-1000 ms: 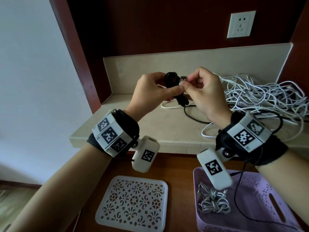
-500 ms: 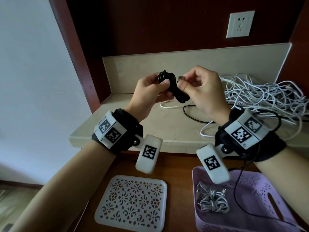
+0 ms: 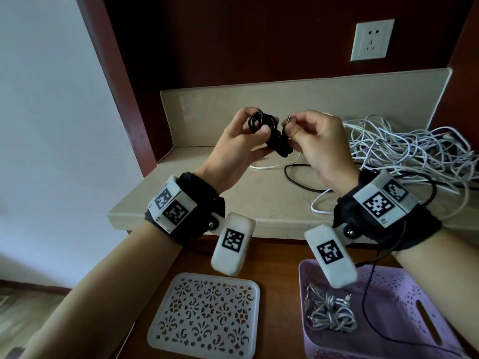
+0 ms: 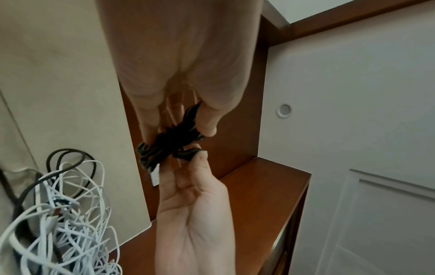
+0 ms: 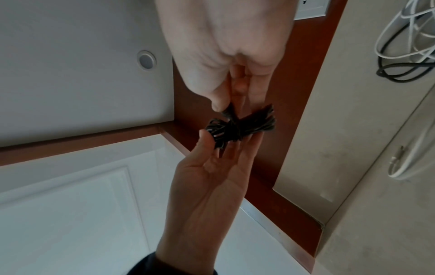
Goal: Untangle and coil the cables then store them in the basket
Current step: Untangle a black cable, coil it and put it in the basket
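I hold the black cable bundle [image 3: 269,133] between my hands above the counter [image 3: 254,195], its long axis slanting down toward my right. My left hand [image 3: 233,151] pinches its upper loops; my right hand [image 3: 321,149] pinches what looks like the plug end. The basket [image 3: 404,330] lies below, nearer my right hand

Both forearms are bare. Each wrist wears a black strap [image 3: 204,193] carrying a white block [image 3: 171,203] printed with black square codes, plus a hinged white camera pod [image 3: 232,244].
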`<move>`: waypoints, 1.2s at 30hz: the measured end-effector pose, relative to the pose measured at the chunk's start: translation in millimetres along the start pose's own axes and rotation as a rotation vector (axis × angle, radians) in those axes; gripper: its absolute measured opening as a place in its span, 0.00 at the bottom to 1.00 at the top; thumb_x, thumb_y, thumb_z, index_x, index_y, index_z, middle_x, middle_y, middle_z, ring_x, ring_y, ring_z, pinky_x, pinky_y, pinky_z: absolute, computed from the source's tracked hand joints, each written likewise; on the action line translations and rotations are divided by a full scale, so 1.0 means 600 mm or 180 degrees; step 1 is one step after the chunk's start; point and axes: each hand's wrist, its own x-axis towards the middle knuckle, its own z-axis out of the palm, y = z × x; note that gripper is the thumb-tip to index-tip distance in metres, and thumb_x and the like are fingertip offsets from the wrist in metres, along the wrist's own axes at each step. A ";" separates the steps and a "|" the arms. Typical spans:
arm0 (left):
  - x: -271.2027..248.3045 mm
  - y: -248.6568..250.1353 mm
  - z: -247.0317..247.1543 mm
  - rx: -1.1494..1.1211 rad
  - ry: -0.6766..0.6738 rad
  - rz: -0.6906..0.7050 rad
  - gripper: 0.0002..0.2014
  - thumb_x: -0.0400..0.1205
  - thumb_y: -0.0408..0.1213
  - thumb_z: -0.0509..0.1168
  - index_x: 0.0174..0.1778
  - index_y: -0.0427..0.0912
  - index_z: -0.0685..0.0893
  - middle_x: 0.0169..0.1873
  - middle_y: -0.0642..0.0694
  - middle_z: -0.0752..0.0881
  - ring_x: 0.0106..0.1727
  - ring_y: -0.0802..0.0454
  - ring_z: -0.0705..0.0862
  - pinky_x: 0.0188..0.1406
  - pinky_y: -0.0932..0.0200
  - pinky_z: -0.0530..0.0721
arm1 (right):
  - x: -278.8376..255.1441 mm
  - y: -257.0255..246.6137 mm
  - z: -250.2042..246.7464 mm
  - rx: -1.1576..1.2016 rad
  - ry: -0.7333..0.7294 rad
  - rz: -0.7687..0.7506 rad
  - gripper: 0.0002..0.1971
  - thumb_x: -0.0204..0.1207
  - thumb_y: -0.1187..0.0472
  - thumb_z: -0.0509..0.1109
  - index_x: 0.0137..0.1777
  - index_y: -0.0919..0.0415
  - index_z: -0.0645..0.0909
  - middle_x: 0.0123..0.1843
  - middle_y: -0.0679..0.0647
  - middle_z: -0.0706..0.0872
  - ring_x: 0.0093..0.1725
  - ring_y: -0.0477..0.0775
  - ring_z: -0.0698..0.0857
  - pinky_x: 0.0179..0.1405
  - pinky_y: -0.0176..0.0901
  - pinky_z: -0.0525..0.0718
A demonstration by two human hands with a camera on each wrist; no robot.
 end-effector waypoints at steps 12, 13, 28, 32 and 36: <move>0.015 0.006 0.000 -0.0399 0.0320 0.0146 0.11 0.88 0.27 0.48 0.54 0.40 0.75 0.44 0.42 0.79 0.45 0.50 0.83 0.58 0.45 0.83 | 0.009 -0.027 0.007 0.0133 0.0035 0.0101 0.08 0.74 0.66 0.73 0.38 0.52 0.81 0.37 0.51 0.87 0.40 0.48 0.86 0.51 0.49 0.87; 0.017 0.006 0.003 -0.0413 0.0360 0.0073 0.10 0.89 0.28 0.48 0.56 0.39 0.74 0.46 0.41 0.78 0.45 0.50 0.82 0.57 0.47 0.84 | 0.009 -0.028 0.008 -0.0012 0.0085 0.0008 0.09 0.73 0.65 0.74 0.36 0.51 0.81 0.36 0.50 0.87 0.38 0.46 0.86 0.47 0.46 0.86; 0.013 0.002 -0.015 0.0189 0.0014 0.0031 0.04 0.87 0.26 0.54 0.51 0.34 0.73 0.46 0.38 0.80 0.48 0.47 0.84 0.54 0.51 0.87 | -0.004 -0.032 0.006 -0.0319 0.0060 -0.0326 0.07 0.73 0.68 0.73 0.41 0.55 0.82 0.32 0.42 0.82 0.28 0.30 0.81 0.32 0.22 0.77; 0.005 0.003 -0.029 -0.0159 -0.0112 0.0154 0.09 0.86 0.22 0.50 0.48 0.32 0.75 0.45 0.38 0.82 0.46 0.49 0.87 0.54 0.53 0.87 | -0.002 -0.034 0.008 -0.0240 0.0068 -0.0242 0.07 0.73 0.68 0.73 0.39 0.55 0.82 0.31 0.43 0.83 0.28 0.32 0.82 0.35 0.28 0.82; 0.003 0.002 -0.031 -0.0323 -0.0066 0.0163 0.11 0.86 0.22 0.49 0.51 0.36 0.75 0.44 0.41 0.80 0.46 0.50 0.87 0.55 0.50 0.87 | 0.000 -0.041 0.012 -0.0398 -0.0030 -0.0326 0.07 0.72 0.67 0.73 0.40 0.54 0.83 0.31 0.41 0.83 0.27 0.31 0.81 0.30 0.22 0.76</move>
